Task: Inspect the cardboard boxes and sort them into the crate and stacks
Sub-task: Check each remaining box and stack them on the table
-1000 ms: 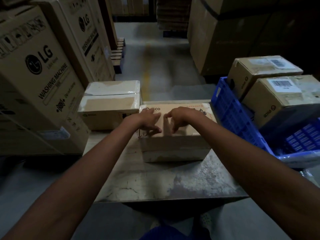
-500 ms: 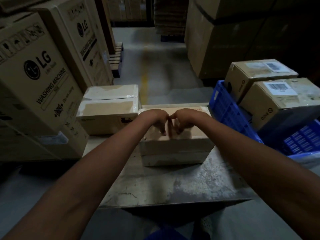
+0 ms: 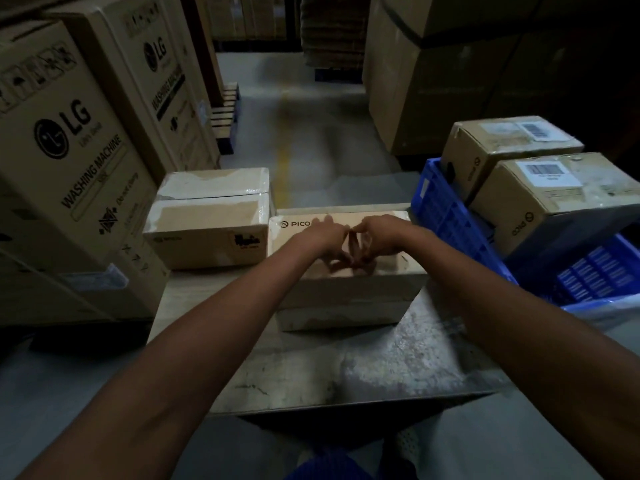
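Presently the PICO box (image 3: 346, 292) sits on the table (image 3: 346, 368) left of the blue crate (image 3: 446, 216), left grip (image 3: 322, 237) and right grip (image 3: 381, 237) curled over its top seam, clamping unclear; judged light, stiff cardboard, best lifted by both ends.

View: head. A single wide-angle camera worn on the person's head faces forward and steeply down along both forearms. The left hand (image 3: 322, 237) and right hand (image 3: 381, 233) lie near frame centre, close to the lens. The counter (image 3: 346, 368) fills the lower middle, nearer than the hands. The LG washing machine cartons (image 3: 69, 150) are left of the left hand, the blue crate (image 3: 446, 216) right of the right hand. Beyond the hands the aisle floor (image 3: 311, 133) recedes. Straight edges bow towards the frame borders.
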{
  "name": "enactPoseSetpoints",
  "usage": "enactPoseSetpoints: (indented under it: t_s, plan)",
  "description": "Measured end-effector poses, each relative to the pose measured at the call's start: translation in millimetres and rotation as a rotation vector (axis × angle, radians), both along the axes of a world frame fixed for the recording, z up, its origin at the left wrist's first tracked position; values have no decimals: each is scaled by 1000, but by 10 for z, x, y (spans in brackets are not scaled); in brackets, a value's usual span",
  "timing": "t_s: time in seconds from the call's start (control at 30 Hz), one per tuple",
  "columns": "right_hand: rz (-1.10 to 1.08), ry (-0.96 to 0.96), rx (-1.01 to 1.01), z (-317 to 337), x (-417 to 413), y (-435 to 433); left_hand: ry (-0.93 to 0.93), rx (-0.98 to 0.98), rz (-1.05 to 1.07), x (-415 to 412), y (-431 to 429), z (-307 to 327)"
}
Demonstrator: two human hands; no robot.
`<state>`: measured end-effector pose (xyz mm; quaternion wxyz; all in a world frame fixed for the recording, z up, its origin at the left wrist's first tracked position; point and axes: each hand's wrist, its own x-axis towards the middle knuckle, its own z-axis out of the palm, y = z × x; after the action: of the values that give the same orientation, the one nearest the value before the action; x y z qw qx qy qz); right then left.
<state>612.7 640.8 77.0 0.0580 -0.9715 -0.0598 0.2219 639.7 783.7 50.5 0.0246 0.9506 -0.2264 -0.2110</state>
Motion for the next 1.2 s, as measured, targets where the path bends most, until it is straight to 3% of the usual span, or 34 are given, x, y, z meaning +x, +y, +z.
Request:
enactPoseSetpoints:
  t_s: [0.13,0.27,0.5,0.73,0.83,1.0,1.2]
  plan:
    - [-30,11,33,16,-42,-148,32,-64,-53,-80,8,135]
    - [-3,3,-6,-21,-192,-266,74,-3,-120,-209,-95,130]
    - [-62,-6,47,92,-124,-400,93,-60,-63,-76,-192,296]
    - [-50,-14,10,75,-35,-385,114,117,-149,-60,-291,290]
    - [-73,-45,66,106,60,-365,115,111,-105,33,-203,369]
    - [-6,-15,-47,56,121,-283,137,120,-86,82,-147,344]
    - [-13,-26,71,124,186,-107,40,-9,67,144,122,326]
